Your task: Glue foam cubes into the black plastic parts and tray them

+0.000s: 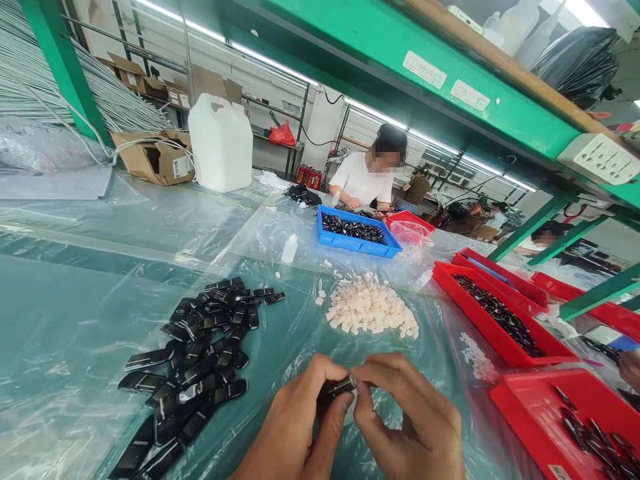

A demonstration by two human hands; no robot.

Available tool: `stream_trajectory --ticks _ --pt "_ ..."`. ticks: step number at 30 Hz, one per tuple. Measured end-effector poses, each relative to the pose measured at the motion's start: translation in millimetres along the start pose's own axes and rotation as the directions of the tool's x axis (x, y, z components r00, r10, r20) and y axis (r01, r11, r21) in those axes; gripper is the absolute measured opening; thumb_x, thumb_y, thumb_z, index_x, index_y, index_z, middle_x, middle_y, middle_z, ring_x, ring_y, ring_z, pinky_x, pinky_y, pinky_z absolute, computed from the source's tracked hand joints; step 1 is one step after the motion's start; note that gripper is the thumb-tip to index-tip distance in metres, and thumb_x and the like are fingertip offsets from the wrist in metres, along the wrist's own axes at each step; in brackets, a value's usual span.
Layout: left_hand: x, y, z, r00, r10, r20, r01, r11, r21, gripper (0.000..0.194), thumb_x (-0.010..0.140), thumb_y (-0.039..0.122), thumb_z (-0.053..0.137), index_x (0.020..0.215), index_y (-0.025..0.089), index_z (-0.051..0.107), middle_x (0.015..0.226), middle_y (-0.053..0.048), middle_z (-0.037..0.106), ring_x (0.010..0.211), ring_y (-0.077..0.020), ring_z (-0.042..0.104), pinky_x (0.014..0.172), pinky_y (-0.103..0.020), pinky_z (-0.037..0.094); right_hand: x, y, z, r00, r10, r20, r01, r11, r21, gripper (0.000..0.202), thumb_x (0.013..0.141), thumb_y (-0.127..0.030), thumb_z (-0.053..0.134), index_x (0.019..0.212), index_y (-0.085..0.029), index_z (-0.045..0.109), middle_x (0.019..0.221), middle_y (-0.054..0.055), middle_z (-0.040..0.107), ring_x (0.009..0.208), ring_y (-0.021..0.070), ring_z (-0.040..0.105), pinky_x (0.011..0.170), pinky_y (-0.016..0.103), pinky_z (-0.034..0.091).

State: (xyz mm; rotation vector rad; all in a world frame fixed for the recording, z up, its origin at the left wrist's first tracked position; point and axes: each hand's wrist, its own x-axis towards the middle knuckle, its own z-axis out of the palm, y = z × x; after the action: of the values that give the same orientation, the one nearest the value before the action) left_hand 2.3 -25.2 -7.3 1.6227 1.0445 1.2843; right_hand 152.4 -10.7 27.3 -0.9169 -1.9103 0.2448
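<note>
My left hand (295, 427) grips a small glossy black plastic piece (336, 389) near the table's front edge. My right hand (410, 420) pinches the right end of the same piece with thumb and forefinger. Left of my hands lies a spread pile of the same black pieces (200, 360) on clear plastic sheeting. Beyond my hands sits a heap of small white cubes (371, 308).
Red trays (500, 340) (545, 420) with black pieces stand at the right. A blue tray (356, 233) sits farther back, in front of a seated person in white (367, 177). A small white bottle (289, 249), a white jug (220, 141), a cardboard box (155, 157) and green shelf posts (595, 293) surround the table.
</note>
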Motion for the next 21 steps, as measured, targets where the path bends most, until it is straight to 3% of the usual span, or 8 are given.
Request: stream_trajectory --ticks 10,17,21 --pt "-6 1 5.9 0.997 -0.028 -0.073 0.030 0.999 0.027 0.012 0.105 0.034 0.043 0.100 0.031 0.053 0.078 0.007 0.053 0.070 -0.0151 0.051 0.068 -0.025 0.039 8 10 -18 0.983 -0.045 0.177 0.028 0.995 0.096 0.027 0.091 -0.003 0.060 0.106 -0.026 0.064 0.096 -0.001 0.068 0.082 0.0107 0.071 0.073 0.019 0.058" --pt "-1 4 2.8 0.998 0.031 -0.053 -0.033 0.999 -0.031 0.014 0.106 0.031 0.042 0.096 0.029 0.052 0.074 0.008 0.047 0.062 -0.0127 0.044 0.059 -0.025 0.034 6 13 -18 0.982 -0.121 0.148 0.103 0.987 0.122 0.031 0.088 0.000 0.064 0.106 -0.025 0.064 0.097 0.000 0.069 0.083 0.0120 0.072 0.073 0.020 0.059" --pt "-2 6 4.1 0.997 -0.008 -0.077 0.006 1.000 -0.023 0.012 0.105 0.031 0.044 0.098 0.029 0.053 0.074 0.007 0.047 0.062 -0.0131 0.042 0.059 -0.024 0.034 5 13 -17 0.991 -0.086 0.101 0.073 0.989 0.127 0.027 0.090 -0.001 0.065 0.103 -0.025 0.064 0.094 0.000 0.069 0.082 0.0125 0.071 0.071 0.020 0.058"
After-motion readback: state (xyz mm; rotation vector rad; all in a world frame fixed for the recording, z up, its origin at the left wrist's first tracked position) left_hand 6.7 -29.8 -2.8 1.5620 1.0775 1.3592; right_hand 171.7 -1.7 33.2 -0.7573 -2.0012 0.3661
